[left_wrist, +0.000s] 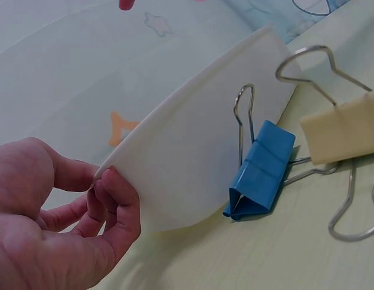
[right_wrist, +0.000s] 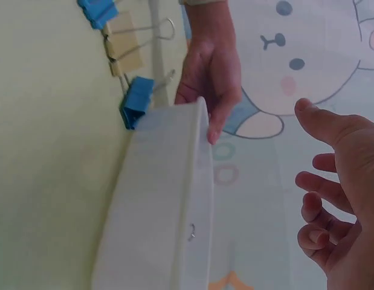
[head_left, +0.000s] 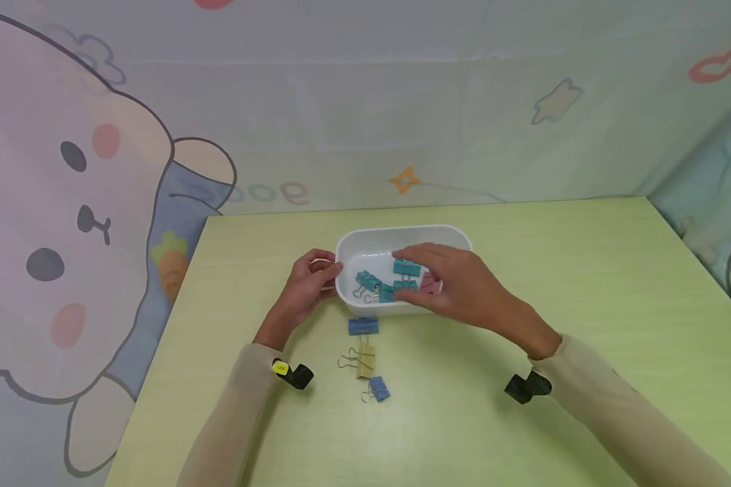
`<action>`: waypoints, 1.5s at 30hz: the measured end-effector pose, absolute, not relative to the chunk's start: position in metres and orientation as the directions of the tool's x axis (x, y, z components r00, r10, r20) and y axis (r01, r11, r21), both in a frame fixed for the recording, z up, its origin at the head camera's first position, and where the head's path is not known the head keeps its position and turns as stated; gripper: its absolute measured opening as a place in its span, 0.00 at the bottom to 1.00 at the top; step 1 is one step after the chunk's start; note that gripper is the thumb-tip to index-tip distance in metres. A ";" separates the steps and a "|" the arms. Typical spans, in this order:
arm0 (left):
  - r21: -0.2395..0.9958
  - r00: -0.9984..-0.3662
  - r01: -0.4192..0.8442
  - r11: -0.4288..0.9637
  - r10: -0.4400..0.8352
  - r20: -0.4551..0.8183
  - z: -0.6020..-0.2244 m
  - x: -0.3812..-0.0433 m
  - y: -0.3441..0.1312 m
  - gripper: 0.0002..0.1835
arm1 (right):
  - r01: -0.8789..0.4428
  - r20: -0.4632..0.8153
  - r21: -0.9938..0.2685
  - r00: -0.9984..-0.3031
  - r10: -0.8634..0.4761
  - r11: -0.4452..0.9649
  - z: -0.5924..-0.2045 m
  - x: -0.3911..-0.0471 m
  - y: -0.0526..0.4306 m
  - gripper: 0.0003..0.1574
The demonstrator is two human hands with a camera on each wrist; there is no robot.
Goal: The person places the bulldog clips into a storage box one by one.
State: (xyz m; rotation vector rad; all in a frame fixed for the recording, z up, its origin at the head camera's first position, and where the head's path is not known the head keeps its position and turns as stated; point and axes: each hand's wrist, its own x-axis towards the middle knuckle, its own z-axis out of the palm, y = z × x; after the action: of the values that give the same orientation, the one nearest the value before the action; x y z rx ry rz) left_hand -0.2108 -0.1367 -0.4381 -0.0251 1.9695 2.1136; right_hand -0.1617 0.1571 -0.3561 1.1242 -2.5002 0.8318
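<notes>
A white plastic box (head_left: pixel 365 242) sits on the table with teal binder clips (head_left: pixel 368 281) and pink binder clips (head_left: pixel 429 283) inside. My left hand (head_left: pixel 304 284) pinches its left end; in the left wrist view, thumb and fingers (left_wrist: pixel 120 205) close on the rim. Above the box's right half hovers my right hand (head_left: pixel 463 281), thumb and fingers apart, covering part of the contents. The right wrist view shows nothing between that hand's fingers (right_wrist: pixel 319 187). Before the box lie a blue binder clip (head_left: pixel 363 327), a tan binder clip (head_left: pixel 366 361) and a smaller blue binder clip (head_left: pixel 379 389).
The pale yellow-green table (head_left: pixel 585 284) ends at a back edge against a printed cloth (head_left: pixel 365 122) with a cartoon animal at left. The three loose clips stand in a column between my forearms, near the box's front left.
</notes>
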 end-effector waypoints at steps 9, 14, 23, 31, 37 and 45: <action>0.978 -0.968 -0.200 -0.058 0.167 -0.188 -0.438 -0.211 -0.136 0.17 | -0.784 0.357 -0.333 -0.619 -0.700 0.523 -0.384 -0.139 0.149 0.34; 0.978 -0.967 -0.201 -0.057 0.170 -0.189 -0.439 -0.211 -0.137 0.17 | -0.764 0.205 -0.390 -0.615 -0.761 0.513 -0.402 -0.125 0.143 0.35; 0.977 -0.968 -0.207 -0.057 0.160 -0.195 -0.437 -0.211 -0.138 0.18 | -0.747 0.044 -0.449 -0.567 -0.823 0.490 -0.431 -0.104 0.129 0.32; 0.977 -0.968 -0.206 -0.064 0.162 -0.193 -0.437 -0.210 -0.138 0.17 | -0.768 0.035 -0.425 -0.543 -0.839 0.479 -0.441 -0.094 0.123 0.29; 0.976 -0.969 -0.205 -0.070 0.156 -0.192 -0.437 -0.210 -0.138 0.17 | -0.789 0.077 -0.412 -0.529 -0.845 0.456 -0.444 -0.093 0.121 0.23; 0.976 -0.968 -0.207 -0.059 0.157 -0.196 -0.436 -0.209 -0.137 0.20 | -0.783 0.048 -0.427 -0.519 -0.853 0.452 -0.443 -0.093 0.120 0.23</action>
State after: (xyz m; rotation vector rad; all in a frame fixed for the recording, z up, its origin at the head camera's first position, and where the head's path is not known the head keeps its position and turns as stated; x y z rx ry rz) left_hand -0.2092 -0.1369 -0.4358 -0.0549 1.9649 2.1194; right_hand -0.0929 0.1205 -0.4430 1.6061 -2.8212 0.6742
